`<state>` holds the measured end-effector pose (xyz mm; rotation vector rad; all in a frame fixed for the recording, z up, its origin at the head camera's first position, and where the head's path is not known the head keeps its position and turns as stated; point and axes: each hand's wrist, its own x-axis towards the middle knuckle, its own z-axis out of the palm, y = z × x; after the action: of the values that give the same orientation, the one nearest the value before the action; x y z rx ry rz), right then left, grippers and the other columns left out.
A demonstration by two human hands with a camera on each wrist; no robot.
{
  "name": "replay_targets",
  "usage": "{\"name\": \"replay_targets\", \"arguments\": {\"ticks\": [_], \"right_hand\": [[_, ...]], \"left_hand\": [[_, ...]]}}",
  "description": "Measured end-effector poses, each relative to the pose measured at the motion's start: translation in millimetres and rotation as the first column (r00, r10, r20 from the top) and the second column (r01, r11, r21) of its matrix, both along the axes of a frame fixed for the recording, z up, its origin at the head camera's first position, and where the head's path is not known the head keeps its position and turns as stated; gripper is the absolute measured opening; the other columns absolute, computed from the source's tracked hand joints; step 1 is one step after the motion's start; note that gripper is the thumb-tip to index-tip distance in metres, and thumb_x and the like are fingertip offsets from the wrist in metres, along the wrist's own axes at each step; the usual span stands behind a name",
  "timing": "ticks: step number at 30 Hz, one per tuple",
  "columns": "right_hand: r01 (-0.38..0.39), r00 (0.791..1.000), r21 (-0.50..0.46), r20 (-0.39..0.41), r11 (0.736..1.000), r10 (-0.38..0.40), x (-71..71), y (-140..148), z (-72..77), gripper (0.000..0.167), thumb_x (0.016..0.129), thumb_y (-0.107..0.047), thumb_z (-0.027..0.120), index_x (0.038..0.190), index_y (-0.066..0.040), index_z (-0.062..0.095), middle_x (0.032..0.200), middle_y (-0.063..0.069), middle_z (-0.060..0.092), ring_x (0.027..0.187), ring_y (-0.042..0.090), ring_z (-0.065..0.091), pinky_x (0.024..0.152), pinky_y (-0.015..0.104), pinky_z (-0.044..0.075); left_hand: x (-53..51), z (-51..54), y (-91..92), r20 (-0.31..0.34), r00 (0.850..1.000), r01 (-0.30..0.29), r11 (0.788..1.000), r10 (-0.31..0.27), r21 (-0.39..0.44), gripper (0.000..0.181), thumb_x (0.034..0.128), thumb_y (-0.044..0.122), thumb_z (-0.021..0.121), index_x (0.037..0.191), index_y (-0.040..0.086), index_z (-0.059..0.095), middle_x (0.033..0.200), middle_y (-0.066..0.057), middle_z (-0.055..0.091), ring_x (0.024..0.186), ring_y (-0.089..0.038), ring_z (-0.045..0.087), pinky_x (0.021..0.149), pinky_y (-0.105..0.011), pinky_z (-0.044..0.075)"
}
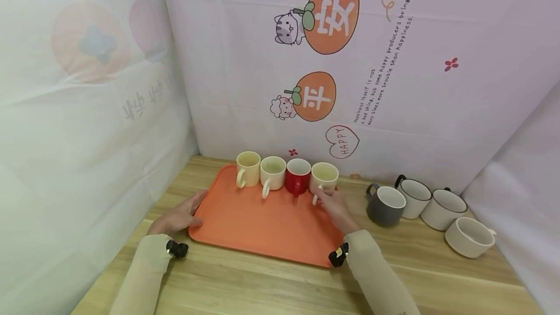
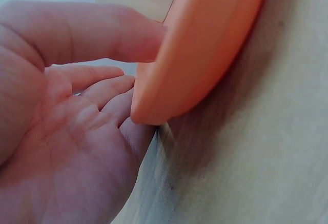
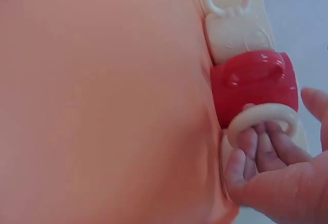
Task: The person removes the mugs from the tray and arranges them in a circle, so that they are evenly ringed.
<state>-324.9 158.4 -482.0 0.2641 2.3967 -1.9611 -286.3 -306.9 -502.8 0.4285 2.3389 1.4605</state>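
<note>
Mug point(image 1: 324, 175), cream, round and apparently glazed ceramic, stands upright at the right end of a row of four along the far side of a flat, rectangular orange plastic tray point(image 1: 262, 222), close beside a glossy red ceramic mug point(image 1: 298, 180). I expect it to feel stiff, modest in weight, slick on the outer wall and apt to chip if knocked against its neighbour; the cream loop handle point(image 3: 261, 112) seems the surest place to take hold. My right hand point(image 1: 334, 207) has it there: several fingers are curled through the loop, while the thumb lies apart, and I cannot tell whether it touches the mug. My left hand point(image 1: 179, 215) rests at the tray's left edge, thumb touching the rim and spread from the fingers, which lie nearly straight against the outer side. The tray looks rigid and light, its smooth lip best steadied from the side.
</note>
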Motion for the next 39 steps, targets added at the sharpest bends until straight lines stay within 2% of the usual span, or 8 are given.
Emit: {"name": "replay_targets", "arguments": {"ticks": [6, 10, 14, 17, 23, 27, 32, 39], "right_hand": [[0.087, 0.995, -0.012, -0.041, 0.996, -0.087, -3.2, -9.3, -2.5, 0.05, 0.106, -0.033, 0.061, 0.068, -0.002, 0.067, 0.075, 0.001, 0.067, 0.076, 0.017, 0.057, 0.071, 0.029, 0.048], [0.21, 0.975, 0.112, -0.096, 0.971, -0.2, 0.8, -8.0, -0.2, 0.049, 0.107, -0.03, 0.05, 0.075, 0.0, 0.071, 0.066, 0.002, 0.061, 0.067, 0.017, 0.053, 0.06, 0.027, 0.041], [0.272, 0.961, 0.252, -0.13, 0.929, -0.246, 9.1, 0.2, 6.2, 0.05, 0.109, -0.035, 0.045, 0.097, 0.001, 0.077, 0.092, 0.013, 0.071, 0.085, 0.025, 0.059, 0.068, 0.028, 0.043], [0.256, 0.965, 0.294, -0.132, 0.921, -0.226, 15.7, 11.1, 8.8, 0.053, 0.112, -0.039, 0.04, 0.102, 0.001, 0.075, 0.104, 0.017, 0.072, 0.091, 0.027, 0.06, 0.072, 0.029, 0.044], [0.237, 0.959, 0.282, -0.22, 0.93, -0.178, 29.5, 43.5, 7.5, 0.051, 0.113, -0.036, 0.044, 0.091, 0.002, 0.07, 0.078, 0.001, 0.059, 0.075, 0.016, 0.051, 0.067, 0.028, 0.041], [0.167, 0.955, 0.261, -0.282, 0.951, -0.09, 40.9, 69.0, 13.3, 0.052, 0.113, -0.032, 0.045, 0.081, 0.005, 0.06, 0.067, -0.007, 0.046, 0.068, 0.011, 0.044, 0.066, 0.026, 0.037], [0.04, 0.959, 0.186, -0.284, 0.982, 0.015, 59.3, 98.7, 29.3, 0.054, 0.115, -0.028, 0.042, 0.085, 0.016, 0.054, 0.066, -0.008, 0.04, 0.064, 0.006, 0.039, 0.064, 0.025, 0.034], [-0.116, 0.901, 0.128, -0.403, 0.985, 0.159, 87.2, 148.2, 36.7, 0.047, 0.115, -0.018, 0.04, 0.079, 0.013, 0.045, 0.068, -0.005, 0.041, 0.063, 0.018, 0.036, 0.063, 0.036, 0.026]], "left_hand": [[-0.1, 1.3, 1.1, 0.006, 1.0, 0.002, 1.0, -0.002, 0.009, 0.106, 0.0895, -0.009, 0.065, 0.169, 0.001, -0.004, 0.178, -0.022, -0.006, 0.163, -0.048, -0.002, 0.126, -0.061, 0.02], [0.2, 3.5, 1.1, -0.008, 1.0, 0.018, 1.0, -0.018, 0.005, 0.106, 0.0896, -0.008, 0.066, 0.169, -0.001, -0.003, 0.177, -0.025, -0.006, 0.162, -0.05, -0.002, 0.126, -0.06, 0.022], [0.5, 5.8, -1.1, -0.011, 1.0, 0.007, 1.0, -0.007, -0.002, 0.106, 0.0883, -0.007, 0.067, 0.169, 0.0, -0.002, 0.177, -0.024, -0.004, 0.163, -0.05, 0.0, 0.127, -0.057, 0.025], [0.2, 6.8, -2.1, -0.01, 1.0, 0.007, 1.0, -0.007, 0.001, 0.107, 0.0877, -0.007, 0.068, 0.169, 0.0, -0.002, 0.177, -0.025, -0.004, 0.162, -0.05, 0.0, 0.127, -0.058, 0.024], [-0.5, 6.3, -1.8, -0.001, 1.0, 0.01, 1.0, -0.01, 0.028, 0.107, 0.0882, -0.009, 0.067, 0.169, -0.001, -0.003, 0.177, -0.025, -0.006, 0.162, -0.05, -0.002, 0.127, -0.063, 0.019], [-1.7, 5.2, -2.2, -0.002, 1.0, 0.012, 1.0, -0.012, 0.023, 0.106, 0.0887, -0.009, 0.066, 0.169, -0.001, -0.003, 0.177, -0.025, -0.007, 0.162, -0.05, -0.003, 0.127, -0.064, 0.018], [-1.5, 5.1, -2.8, 0.003, 1.0, -0.003, 1.0, 0.003, 0.01, 0.106, 0.0887, -0.01, 0.066, 0.169, 0.001, -0.003, 0.178, -0.022, -0.006, 0.163, -0.048, -0.003, 0.127, -0.062, 0.018], [-0.6, 5.9, -1.3, -0.002, 1.0, -0.014, 1.0, 0.014, 0.008, 0.106, 0.0886, -0.01, 0.065, 0.169, 0.0, -0.003, 0.178, -0.023, -0.006, 0.163, -0.048, -0.002, 0.128, -0.063, 0.017]]}}
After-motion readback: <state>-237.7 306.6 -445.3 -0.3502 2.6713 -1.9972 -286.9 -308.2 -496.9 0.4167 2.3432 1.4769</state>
